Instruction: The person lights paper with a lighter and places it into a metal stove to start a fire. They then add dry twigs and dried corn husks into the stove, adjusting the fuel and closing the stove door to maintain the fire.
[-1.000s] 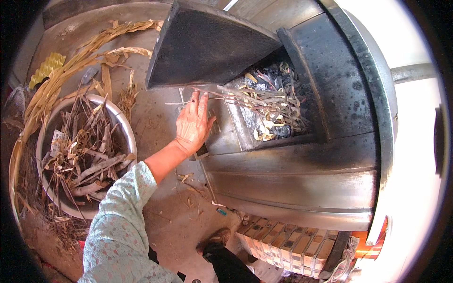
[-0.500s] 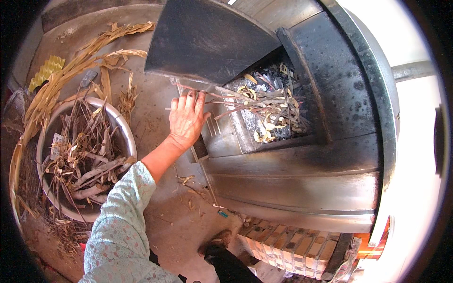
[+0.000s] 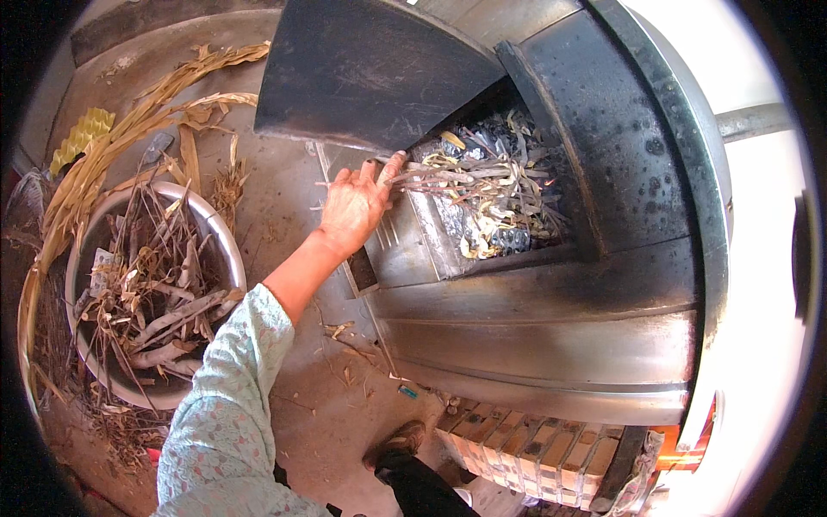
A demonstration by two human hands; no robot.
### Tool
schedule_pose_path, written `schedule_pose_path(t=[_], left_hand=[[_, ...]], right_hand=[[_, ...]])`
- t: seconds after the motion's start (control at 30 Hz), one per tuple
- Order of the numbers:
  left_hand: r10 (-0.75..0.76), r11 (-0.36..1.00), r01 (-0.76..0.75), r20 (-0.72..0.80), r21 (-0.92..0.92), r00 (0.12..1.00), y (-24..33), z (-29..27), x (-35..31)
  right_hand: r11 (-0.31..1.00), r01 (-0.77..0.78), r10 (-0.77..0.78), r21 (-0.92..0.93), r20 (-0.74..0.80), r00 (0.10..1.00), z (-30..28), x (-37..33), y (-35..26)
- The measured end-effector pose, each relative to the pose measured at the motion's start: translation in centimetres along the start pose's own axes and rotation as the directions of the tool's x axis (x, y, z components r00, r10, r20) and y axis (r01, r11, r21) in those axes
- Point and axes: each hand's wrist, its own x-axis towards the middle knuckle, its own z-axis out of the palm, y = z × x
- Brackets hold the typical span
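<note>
Stove front (image 3: 534, 349): bare metal, smooth and fairly glossy, dulled to matt by soot higher up. Dark door panel (image 3: 370, 77): finish seen as matt, faintly scuffed. Twigs (image 3: 457, 178): dry wood, rough, lustreless. Basin (image 3: 222, 231): metal-looking, rim smooth with a soft shine. Sticks (image 3: 183, 312) inside: rough wood, matt. Long dry leaves (image 3: 82, 185): papery, fibrous. Sleeve (image 3: 228, 422): matt cloth, lace-like texture noted. Floor (image 3: 301, 379): dull, gritty. Brickwork (image 3: 534, 448): block-patterned, finish not clearly made out.

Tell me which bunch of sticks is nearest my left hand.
The stove sticks, reaching into the open stove: your left hand is on them. The basin sticks lie apart, farther left.
</note>
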Motion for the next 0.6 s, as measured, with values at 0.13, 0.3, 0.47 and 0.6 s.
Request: schedule_pose_path(t=[0.13,0.3,0.47,0.6], left_hand=[[-0.048,0.995,0.047,0.008,0.09,0.999,0.7,0.2,0.5],[-0.007,1.0,0.006,0.031,0.022,0.999,1.5,0.8,0.4],[-0.053,0.998,0.05,0.081,0.036,0.995,3.6,-0.6,1.6],[-0.122,0.992,0.114,0.138,0.061,0.983,6.2,-2.1,3.1]], right_hand=[[0.981,0.179,-0.18,-0.075,-0.005,0.984,0.5,-1.2,2.0],[0.958,0.265,-0.264,-0.11,0.028,0.964,0.6,-2.2,3.7],[0.992,-0.128,0.127,0.006,0.122,0.984,-1.2,0.3,-0.5],[0.981,-0.191,0.181,0.038,0.185,0.966,-1.2,-1.1,0.7]])
